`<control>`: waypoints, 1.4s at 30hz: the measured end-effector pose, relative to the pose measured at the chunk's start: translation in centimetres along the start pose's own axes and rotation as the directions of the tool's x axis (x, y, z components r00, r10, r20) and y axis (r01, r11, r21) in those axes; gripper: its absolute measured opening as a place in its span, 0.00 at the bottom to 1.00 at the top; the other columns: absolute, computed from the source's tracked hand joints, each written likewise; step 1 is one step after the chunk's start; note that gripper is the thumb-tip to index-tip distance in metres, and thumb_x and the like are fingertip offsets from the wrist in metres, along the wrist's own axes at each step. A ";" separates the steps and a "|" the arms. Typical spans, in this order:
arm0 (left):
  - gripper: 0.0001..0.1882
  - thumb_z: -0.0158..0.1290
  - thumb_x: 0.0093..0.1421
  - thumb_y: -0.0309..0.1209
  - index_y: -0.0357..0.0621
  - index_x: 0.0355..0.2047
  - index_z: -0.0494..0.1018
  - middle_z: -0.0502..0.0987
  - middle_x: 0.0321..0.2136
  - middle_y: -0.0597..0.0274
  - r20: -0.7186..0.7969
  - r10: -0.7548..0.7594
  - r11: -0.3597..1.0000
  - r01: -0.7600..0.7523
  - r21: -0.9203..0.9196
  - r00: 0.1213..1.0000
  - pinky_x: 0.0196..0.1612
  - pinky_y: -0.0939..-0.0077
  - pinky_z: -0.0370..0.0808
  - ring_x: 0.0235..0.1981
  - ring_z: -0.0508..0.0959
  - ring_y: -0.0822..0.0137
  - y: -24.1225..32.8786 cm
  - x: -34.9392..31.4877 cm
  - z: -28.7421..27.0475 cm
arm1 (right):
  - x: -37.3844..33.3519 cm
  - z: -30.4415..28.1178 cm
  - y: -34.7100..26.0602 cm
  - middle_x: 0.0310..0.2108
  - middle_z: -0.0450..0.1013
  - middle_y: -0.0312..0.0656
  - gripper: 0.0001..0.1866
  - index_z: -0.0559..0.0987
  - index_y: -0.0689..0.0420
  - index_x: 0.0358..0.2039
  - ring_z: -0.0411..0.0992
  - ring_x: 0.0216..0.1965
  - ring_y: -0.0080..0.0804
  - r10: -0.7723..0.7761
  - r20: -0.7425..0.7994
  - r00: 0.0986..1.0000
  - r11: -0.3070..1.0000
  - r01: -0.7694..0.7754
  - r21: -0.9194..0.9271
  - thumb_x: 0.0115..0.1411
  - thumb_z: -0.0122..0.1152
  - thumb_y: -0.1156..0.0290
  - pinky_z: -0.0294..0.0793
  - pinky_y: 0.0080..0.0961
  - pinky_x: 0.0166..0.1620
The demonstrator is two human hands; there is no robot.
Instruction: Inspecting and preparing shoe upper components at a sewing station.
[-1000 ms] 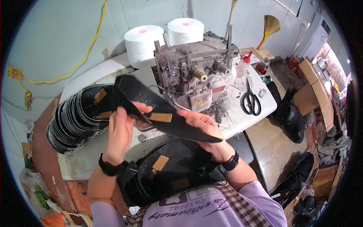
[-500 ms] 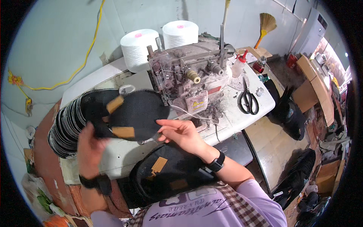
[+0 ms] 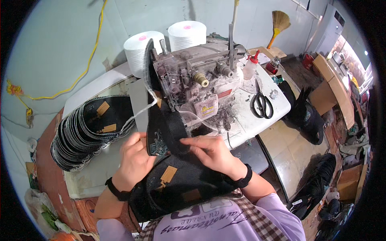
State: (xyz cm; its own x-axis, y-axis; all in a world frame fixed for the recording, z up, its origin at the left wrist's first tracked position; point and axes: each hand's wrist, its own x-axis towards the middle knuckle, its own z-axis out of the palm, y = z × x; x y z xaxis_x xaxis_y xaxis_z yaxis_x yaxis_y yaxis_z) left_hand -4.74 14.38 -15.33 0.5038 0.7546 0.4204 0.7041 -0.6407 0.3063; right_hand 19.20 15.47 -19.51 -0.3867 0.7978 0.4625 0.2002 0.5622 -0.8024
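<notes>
Both hands hold a black fabric piece (image 3: pixel 173 128) bent and tilted up on edge against the left side of a sewing machine (image 3: pixel 201 66). My left hand (image 3: pixel 136 160) has its fingers curled at the lower left edge. My right hand (image 3: pixel 212 152) pinches the lower right part between thumb and fingers. A white thread chain (image 3: pixel 140 110) runs from the piece toward a stack of black pieces (image 3: pixel 72 140) with white stitched edges at the left. Another black piece (image 3: pixel 155 197), with a tan patch (image 3: pixel 168 174), lies on my lap.
Two white thread cones (image 3: pixel 187 34) stand behind the machine. Black scissors (image 3: pixel 261 105) and a red-capped bottle (image 3: pixel 251 66) are on the white tabletop (image 3: pixel 277 102) at the right. More black pieces (image 3: pixel 315 180) lie lower right, and a yellow cord (image 3: pixel 93 52) hangs on the wall.
The black piece has gone from lying nearly flat to standing on edge beside the machine. My left hand has moved right and forward onto it, uncovering the stack.
</notes>
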 end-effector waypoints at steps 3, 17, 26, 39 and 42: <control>0.13 0.57 0.42 0.19 0.36 0.31 0.76 0.77 0.36 0.53 -0.077 0.049 0.984 -0.035 0.177 0.996 0.43 0.64 0.74 0.43 0.76 0.53 -0.2 0.9 0.0 | -0.2 0.3 -0.9 0.25 0.74 0.50 0.14 0.78 0.59 0.42 0.74 0.27 0.46 -0.059 -0.007 0.998 0.993 0.058 -0.100 0.53 0.58 0.78 0.73 0.33 0.31; 0.18 0.39 0.69 0.41 0.39 0.47 0.67 0.73 0.44 0.57 0.304 -0.349 -0.380 0.162 -0.911 0.887 0.52 0.63 0.70 0.48 0.72 0.63 -2.9 2.1 -0.4 | -0.1 2.0 3.1 0.32 0.75 0.49 0.23 0.75 0.58 0.49 0.75 0.33 0.46 -0.095 -0.075 0.993 0.984 0.082 -0.159 0.50 0.58 0.83 0.74 0.33 0.36; 0.10 0.49 0.64 0.34 0.40 0.36 0.67 0.70 0.27 0.70 -0.165 -0.572 0.645 0.316 -0.696 0.804 0.30 0.84 0.64 0.26 0.66 0.79 -4.7 5.9 -1.1 | 0.8 2.6 3.3 0.21 0.68 0.43 0.27 0.73 0.57 0.51 0.69 0.23 0.42 -0.259 -0.095 0.961 0.919 0.214 -0.332 0.46 0.58 0.79 0.69 0.37 0.28; 0.14 0.62 0.51 0.29 0.40 0.39 0.77 0.79 0.37 0.56 -0.095 -0.093 0.994 0.086 -0.072 0.991 0.47 0.68 0.72 0.39 0.79 0.59 3.3 0.1 -2.4 | 2.7 0.9 2.6 0.19 0.72 0.46 0.16 0.77 0.59 0.42 0.72 0.20 0.42 -0.217 -0.063 0.974 0.907 0.177 -0.383 0.51 0.56 0.81 0.72 0.34 0.27; 0.13 0.61 0.54 0.31 0.42 0.39 0.78 0.79 0.35 0.56 -0.041 -0.212 0.976 0.209 -0.063 0.976 0.44 0.68 0.73 0.37 0.79 0.60 2.8 1.2 -0.3 | 1.0 2.3 3.4 0.24 0.74 0.45 0.12 0.75 0.60 0.39 0.72 0.23 0.44 0.013 -0.321 0.947 1.000 -0.015 -0.003 0.54 0.60 0.76 0.74 0.34 0.30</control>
State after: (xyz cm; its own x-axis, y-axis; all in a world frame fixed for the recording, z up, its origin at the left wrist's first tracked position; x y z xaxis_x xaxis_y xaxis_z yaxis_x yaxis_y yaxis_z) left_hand -2.32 13.47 -13.74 0.3221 0.8669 0.3804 0.7608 -0.4762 0.4410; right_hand 17.41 17.67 -22.59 -0.0749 0.8327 0.5486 0.2091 0.5510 -0.8079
